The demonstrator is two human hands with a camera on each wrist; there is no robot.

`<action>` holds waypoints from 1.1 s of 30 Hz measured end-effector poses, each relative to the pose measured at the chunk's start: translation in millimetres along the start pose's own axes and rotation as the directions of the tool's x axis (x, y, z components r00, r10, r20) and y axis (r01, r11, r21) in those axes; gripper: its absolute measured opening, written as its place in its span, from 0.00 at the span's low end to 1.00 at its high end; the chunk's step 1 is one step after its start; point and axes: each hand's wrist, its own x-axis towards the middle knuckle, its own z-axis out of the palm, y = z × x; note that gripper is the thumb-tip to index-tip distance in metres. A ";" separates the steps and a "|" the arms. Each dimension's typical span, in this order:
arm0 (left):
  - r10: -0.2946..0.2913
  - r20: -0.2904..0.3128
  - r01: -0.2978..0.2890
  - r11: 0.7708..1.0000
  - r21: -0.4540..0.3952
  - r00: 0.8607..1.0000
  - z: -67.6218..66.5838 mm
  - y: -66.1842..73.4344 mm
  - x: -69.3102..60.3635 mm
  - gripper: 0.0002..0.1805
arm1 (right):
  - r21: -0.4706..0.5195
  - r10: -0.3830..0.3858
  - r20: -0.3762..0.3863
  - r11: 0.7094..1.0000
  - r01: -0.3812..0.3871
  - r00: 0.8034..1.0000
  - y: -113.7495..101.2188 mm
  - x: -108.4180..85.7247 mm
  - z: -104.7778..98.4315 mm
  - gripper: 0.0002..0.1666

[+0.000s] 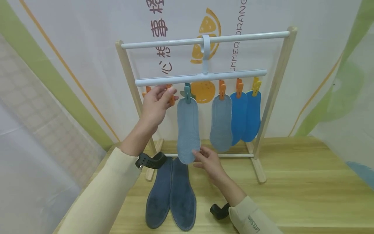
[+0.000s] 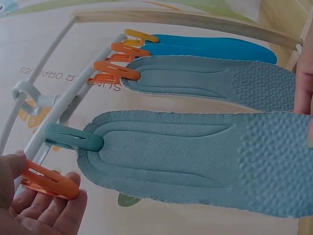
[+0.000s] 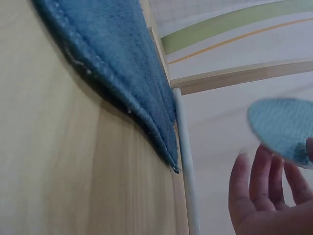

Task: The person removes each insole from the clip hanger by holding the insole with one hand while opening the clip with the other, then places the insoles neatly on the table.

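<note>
My left hand pinches an orange clip under the white hanger bar, thumb on one side and fingers on the other. Beside it, a green clip grips the top of a grey-blue insole, which hangs lengthwise. Down at the insole's lower end, my right hand pinches the edge, its thumb on the near face. In the right wrist view, the fingers of that hand show below the insole's rounded tip.
Another grey insole and two blue insoles hang to the right from orange and yellow clips. A further orange clip is at the bar's left. Two dark fuzzy insoles lie on the wooden table, before the rack.
</note>
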 end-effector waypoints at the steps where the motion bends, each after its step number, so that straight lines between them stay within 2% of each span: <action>1: 0.000 -0.001 0.000 1.000 -0.002 1.000 -0.4 0.2 -0.3 0.25 | -0.009 -0.006 0.014 1.000 0.006 1.000 -0.2 -0.9 0.1 0.25; 5: 0.003 0.001 -0.003 1.000 -0.004 1.000 -1.6 0.0 -0.4 0.25 | -0.023 -0.014 0.059 1.000 0.015 0.998 -0.8 -3.9 -0.8 0.24; 14: -0.007 -0.011 0.007 1.000 -0.017 1.000 -1.7 1.2 -0.9 0.25 | 0.067 -0.024 0.193 0.998 0.012 0.981 -6.5 -12.6 -7.0 0.28; 25: -0.019 -0.033 0.020 1.000 0.004 0.999 -1.0 2.7 -1.0 0.27 | 0.086 -0.116 0.224 0.991 0.099 0.968 -12.6 -21.0 -24.0 0.30; 33: -0.054 -0.032 0.054 0.999 0.004 0.998 -3.6 3.6 -1.5 0.30 | 0.097 -0.117 0.218 0.990 0.098 0.969 -16.7 -24.4 -24.9 0.30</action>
